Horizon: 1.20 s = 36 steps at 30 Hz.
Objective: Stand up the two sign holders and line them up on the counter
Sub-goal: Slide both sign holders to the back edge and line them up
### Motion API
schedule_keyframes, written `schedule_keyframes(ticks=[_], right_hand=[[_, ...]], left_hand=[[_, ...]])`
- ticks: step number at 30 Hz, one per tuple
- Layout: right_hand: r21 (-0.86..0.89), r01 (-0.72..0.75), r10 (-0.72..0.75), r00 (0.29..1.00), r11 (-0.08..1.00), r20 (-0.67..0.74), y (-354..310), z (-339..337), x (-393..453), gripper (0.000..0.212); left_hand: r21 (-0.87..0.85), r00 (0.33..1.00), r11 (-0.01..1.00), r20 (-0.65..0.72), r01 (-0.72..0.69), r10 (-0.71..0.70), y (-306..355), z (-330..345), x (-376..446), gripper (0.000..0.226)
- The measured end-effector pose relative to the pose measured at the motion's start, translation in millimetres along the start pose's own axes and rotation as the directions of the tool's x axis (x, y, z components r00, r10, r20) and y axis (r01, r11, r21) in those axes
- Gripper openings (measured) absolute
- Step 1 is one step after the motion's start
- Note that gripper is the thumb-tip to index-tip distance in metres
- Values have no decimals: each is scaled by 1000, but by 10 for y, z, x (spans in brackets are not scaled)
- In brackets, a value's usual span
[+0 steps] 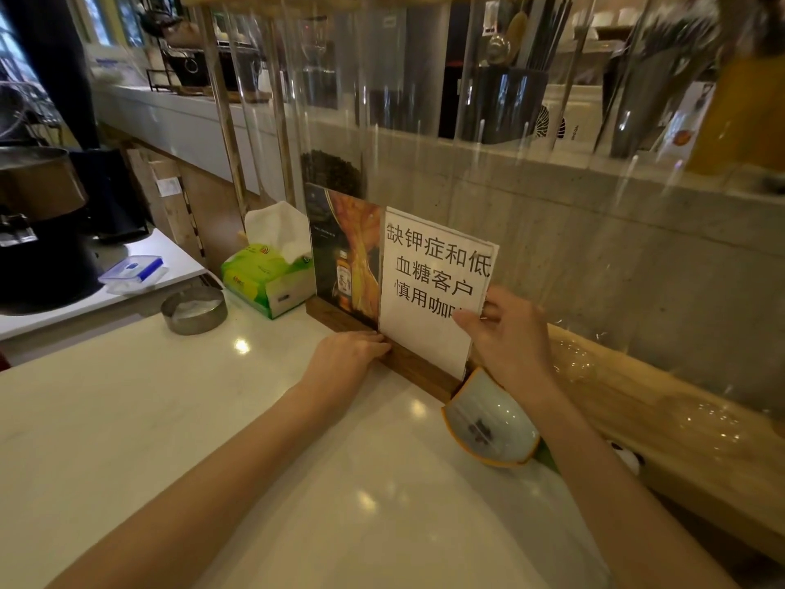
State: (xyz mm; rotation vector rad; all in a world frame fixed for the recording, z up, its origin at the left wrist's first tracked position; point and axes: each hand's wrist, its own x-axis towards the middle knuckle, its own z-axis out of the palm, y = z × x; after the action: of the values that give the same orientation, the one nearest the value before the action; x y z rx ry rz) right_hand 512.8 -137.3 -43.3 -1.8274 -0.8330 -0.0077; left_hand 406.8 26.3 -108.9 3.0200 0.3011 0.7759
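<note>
Two sign holders stand upright side by side on the white counter (212,418), near its back edge. The left sign holder (344,252) shows a dark advert with a bottle and sits in a wooden base. The right sign holder (433,282) carries a white sheet with black Chinese characters, also in a wooden base (424,367). My left hand (352,354) rests with closed fingers against the front of the wooden base where the two holders meet. My right hand (505,333) pinches the right edge of the white sign's clear panel.
A green tissue box (267,278) stands left of the signs, with a round metal ashtray (194,310) in front of it. A white and orange ceramic dish (488,423) lies by the right base end. A concrete wall and clear screen rise behind. A wooden ledge (662,423) runs right.
</note>
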Motion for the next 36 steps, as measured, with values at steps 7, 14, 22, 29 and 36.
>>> schedule_keyframes(ticks=[7,14,22,29,36], right_hand=[[-9,5,-5,1000,1000,13,21,-8,18,25],[44,-15,8,987,999,159,-262,-168,150,45],[-396,438,-363,897,807,253,-1145,75,828,27],[-482,430,-191,863,763,468,-1044,513,1088,19],[-491,419,-199,877,764,438,-1032,545,1110,34]], left_hand=[[-119,992,988,85,100,-90,2,34,13,33],[-163,982,973,123,164,-145,-53,-32,42,25],[-85,948,947,97,311,-303,-219,-71,55,25],[-139,933,923,79,359,-352,-316,65,43,20],[-149,930,918,48,368,-365,-323,133,50,21]])
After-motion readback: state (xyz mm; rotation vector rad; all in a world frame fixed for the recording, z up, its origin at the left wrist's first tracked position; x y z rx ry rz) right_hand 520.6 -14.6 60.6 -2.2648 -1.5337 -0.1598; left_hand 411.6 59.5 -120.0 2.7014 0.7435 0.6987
